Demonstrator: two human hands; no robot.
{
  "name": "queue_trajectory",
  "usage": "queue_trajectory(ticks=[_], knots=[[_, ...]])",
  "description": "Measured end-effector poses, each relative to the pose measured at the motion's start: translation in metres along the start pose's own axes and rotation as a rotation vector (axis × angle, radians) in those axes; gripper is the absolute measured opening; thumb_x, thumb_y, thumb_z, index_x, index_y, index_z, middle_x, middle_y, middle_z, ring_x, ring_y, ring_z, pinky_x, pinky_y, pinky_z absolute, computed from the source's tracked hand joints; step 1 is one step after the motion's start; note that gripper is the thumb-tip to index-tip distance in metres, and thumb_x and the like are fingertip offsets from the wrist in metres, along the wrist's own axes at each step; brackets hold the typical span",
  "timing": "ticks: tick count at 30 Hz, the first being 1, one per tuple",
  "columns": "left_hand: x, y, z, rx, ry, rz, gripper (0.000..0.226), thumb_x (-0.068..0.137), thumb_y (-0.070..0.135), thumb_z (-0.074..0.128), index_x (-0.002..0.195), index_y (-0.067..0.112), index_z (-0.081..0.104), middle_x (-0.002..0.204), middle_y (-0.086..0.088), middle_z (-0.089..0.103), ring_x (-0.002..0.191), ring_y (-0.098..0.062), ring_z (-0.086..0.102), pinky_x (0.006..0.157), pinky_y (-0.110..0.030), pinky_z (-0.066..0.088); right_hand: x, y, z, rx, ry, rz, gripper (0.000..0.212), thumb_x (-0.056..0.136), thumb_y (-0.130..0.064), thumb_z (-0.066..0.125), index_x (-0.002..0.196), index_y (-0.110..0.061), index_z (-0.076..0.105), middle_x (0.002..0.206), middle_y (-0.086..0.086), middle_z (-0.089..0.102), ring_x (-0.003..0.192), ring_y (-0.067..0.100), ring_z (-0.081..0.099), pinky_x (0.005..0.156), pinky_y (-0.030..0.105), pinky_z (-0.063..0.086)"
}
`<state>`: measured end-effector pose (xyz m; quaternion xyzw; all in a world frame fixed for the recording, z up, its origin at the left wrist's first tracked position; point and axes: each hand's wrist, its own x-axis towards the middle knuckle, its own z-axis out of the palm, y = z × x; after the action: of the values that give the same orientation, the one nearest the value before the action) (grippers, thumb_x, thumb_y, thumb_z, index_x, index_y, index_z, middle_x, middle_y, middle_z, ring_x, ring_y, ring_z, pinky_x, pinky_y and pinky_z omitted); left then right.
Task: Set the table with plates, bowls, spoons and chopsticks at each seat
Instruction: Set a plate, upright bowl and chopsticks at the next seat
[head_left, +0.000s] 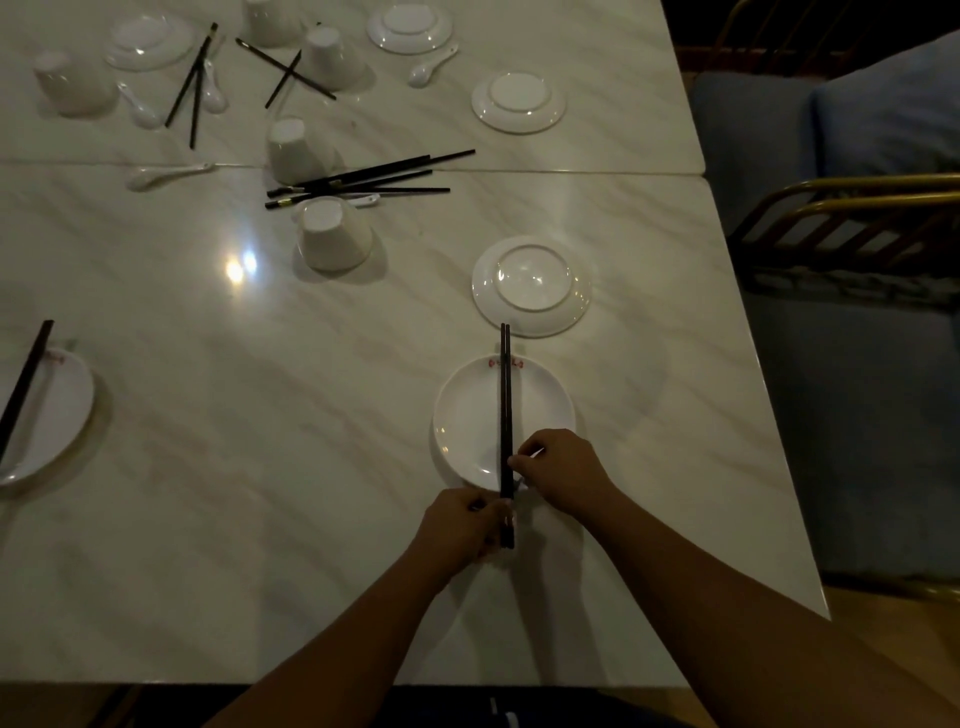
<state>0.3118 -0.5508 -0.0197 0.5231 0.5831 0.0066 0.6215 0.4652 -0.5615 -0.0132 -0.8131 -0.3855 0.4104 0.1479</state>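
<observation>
The desk (311, 415) is a glossy slab of pale stone with faint brown veining. A straight seam crosses it where two tops meet, and a lamp glare (239, 267) sits on the polish. The room is dim. Along the right edge stands a chair (857, 208) with curved brass-coloured rails, and a soft blue cushion (883, 114) lies beyond it.

Near the front edge lies a round white plate (467, 415), right side up, shallow and glazed, with small red marks on its far rim. A pair of chopsticks (505, 405) – thin, dark and straight – lies across its middle, pressed side by side, the tips reaching just past the far rim. The left grip (462, 525) has its fingers curled round their near ends, off the plate. The right grip (561, 462) pinches the shafts just above the plate's near rim.

Just beyond is an overturned plate (530, 286), its foot ring upward. Farther back, upturned bowls (332, 234) – tapered, white and smooth – stand beside a loose heap of chopsticks (363, 182). A white ceramic spoon (166, 174) lies on the seam. At the left edge a second plate (57, 415) carries dark chopsticks (26, 384) set at a slant.
</observation>
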Motion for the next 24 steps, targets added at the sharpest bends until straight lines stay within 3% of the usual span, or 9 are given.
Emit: queue_trajectory(ticks=[8, 12, 18, 21, 24], knots=[[-0.002, 0.005, -0.064, 0.199, 0.241, 0.065, 0.024, 0.089, 0.038, 0.057, 0.089, 0.016, 0.068, 0.086, -0.004, 0.069, 0.082, -0.021, 0.064, 0.081, -0.039, 0.053, 0.000, -0.022, -0.022, -0.052, 0.039, -0.111, 0.023, 0.088, -0.036, 0.061, 0.101, -0.018, 0.067, 0.097, -0.001, 0.068, 0.080, 0.008, 0.057, 0.071, 0.021, 0.041], [0.004, 0.015, -0.102, 0.224, 0.303, 0.102, 0.020, 0.089, 0.037, 0.057, 0.094, 0.019, 0.065, 0.092, -0.003, 0.068, 0.084, -0.019, 0.064, 0.080, -0.034, 0.051, 0.011, -0.061, -0.023, -0.053, 0.013, -0.228, 0.027, 0.090, -0.032, 0.061, 0.112, -0.017, 0.064, 0.102, 0.000, 0.067, 0.084, 0.007, 0.057, 0.071, 0.016, 0.041], [0.028, 0.029, -0.163, 0.381, 0.307, 0.184, 0.024, 0.092, 0.031, 0.055, 0.107, 0.014, 0.062, 0.105, 0.000, 0.064, 0.098, -0.015, 0.058, 0.079, -0.021, 0.036, 0.054, -0.129, -0.009, -0.085, 0.015, -0.324, 0.029, 0.087, -0.032, 0.064, 0.111, -0.018, 0.064, 0.103, 0.000, 0.067, 0.093, 0.016, 0.062, 0.083, 0.025, 0.045], [0.050, 0.032, -0.197, 0.458, 0.278, 0.213, 0.032, 0.092, 0.030, 0.055, 0.119, 0.013, 0.057, 0.123, -0.005, 0.058, 0.113, -0.020, 0.054, 0.087, -0.022, 0.036, 0.082, -0.163, 0.002, -0.145, -0.008, -0.351, 0.037, 0.087, -0.032, 0.064, 0.120, -0.016, 0.059, 0.111, 0.005, 0.063, 0.098, 0.020, 0.060, 0.081, 0.025, 0.041], [0.081, 0.029, -0.230, 0.537, 0.318, 0.235, 0.037, 0.091, 0.026, 0.056, 0.125, 0.012, 0.054, 0.136, -0.011, 0.046, 0.128, -0.023, 0.043, 0.103, -0.027, 0.030, 0.112, -0.196, 0.014, -0.177, -0.004, -0.342, 0.047, 0.085, -0.034, 0.065, 0.128, -0.017, 0.052, 0.122, 0.010, 0.056, 0.104, 0.023, 0.057, 0.085, 0.026, 0.038]])
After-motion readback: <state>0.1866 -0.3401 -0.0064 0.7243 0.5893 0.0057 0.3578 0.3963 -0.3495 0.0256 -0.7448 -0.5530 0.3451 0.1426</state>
